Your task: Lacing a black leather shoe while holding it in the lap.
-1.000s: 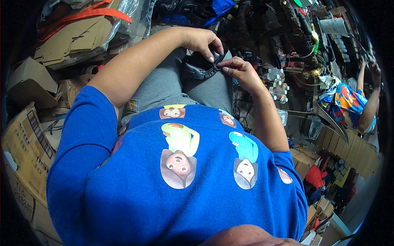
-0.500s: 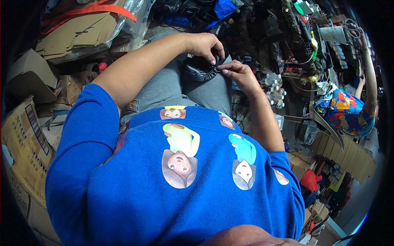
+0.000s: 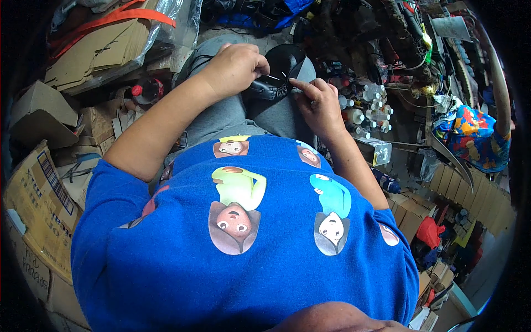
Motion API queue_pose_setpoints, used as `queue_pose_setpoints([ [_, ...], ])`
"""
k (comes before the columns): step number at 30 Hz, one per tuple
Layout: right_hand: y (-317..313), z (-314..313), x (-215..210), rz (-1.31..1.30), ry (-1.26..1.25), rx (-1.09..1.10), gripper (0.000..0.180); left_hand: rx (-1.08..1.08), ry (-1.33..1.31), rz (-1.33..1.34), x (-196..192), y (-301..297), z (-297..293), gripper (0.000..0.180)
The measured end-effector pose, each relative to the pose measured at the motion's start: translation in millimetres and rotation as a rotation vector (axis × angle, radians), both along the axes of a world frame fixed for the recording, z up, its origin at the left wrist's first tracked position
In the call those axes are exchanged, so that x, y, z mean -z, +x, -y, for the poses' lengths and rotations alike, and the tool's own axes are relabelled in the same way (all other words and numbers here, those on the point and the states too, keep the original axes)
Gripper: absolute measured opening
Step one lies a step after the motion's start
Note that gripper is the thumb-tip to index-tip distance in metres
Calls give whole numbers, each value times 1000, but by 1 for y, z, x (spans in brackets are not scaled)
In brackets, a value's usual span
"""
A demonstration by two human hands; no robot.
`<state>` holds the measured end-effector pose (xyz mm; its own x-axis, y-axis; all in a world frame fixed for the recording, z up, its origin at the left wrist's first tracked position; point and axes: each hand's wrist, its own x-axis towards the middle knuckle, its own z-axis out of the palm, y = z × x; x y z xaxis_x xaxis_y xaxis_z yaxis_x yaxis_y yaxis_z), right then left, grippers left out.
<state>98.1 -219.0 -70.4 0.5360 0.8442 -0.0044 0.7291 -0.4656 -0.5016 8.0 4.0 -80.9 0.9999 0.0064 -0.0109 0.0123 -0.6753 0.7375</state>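
A black leather shoe [image 3: 269, 90] with gathered stitching round its toe rests on my grey-trousered lap. My left hand [image 3: 237, 67] is above its left side, thumb and fingers pinched together. From those fingertips a thin, bright needle [image 3: 273, 77] points across the shoe opening. A second short bright sliver [image 3: 284, 74] shows beside it, too small to name. My right hand [image 3: 319, 103] is at the shoe's right edge, index finger laid against the stitched seam and the other fingers curled. Its thumb is partly hidden. The thread cannot be made out.
Clear bottles [image 3: 370, 110] with pale caps cluster on the floor to the right. A red-capped bottle [image 3: 147, 91] and cardboard boxes [image 3: 44, 110] lie left. Stacked flat cardboard [image 3: 99, 52] is farther off. At far right is another person's colourful sleeve [image 3: 478, 138].
My left hand has drawn away to the left from the seam, and the needle now shows. The right hand has shifted slightly down, with its index finger straighter.
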Motion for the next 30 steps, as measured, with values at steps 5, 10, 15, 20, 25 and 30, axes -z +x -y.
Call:
queue_pose_setpoints([
  [5,-6,-1,-2,95,3,4,33,-9,288,-107,-7,4,5,15],
  [10,6,1,-2,-342,8,131,31,-67,-49,-46,8,3,4,17],
  [15,29,5,8,-463,39,71,35,16,-173,133,26,7,-3,19],
  [20,44,0,10,-476,20,31,34,28,-3,193,33,13,-7,18],
  [25,46,-5,5,-467,-24,14,33,31,46,216,35,14,-6,18],
  [30,49,-5,8,-474,-25,2,32,26,86,209,31,13,-2,18],
])
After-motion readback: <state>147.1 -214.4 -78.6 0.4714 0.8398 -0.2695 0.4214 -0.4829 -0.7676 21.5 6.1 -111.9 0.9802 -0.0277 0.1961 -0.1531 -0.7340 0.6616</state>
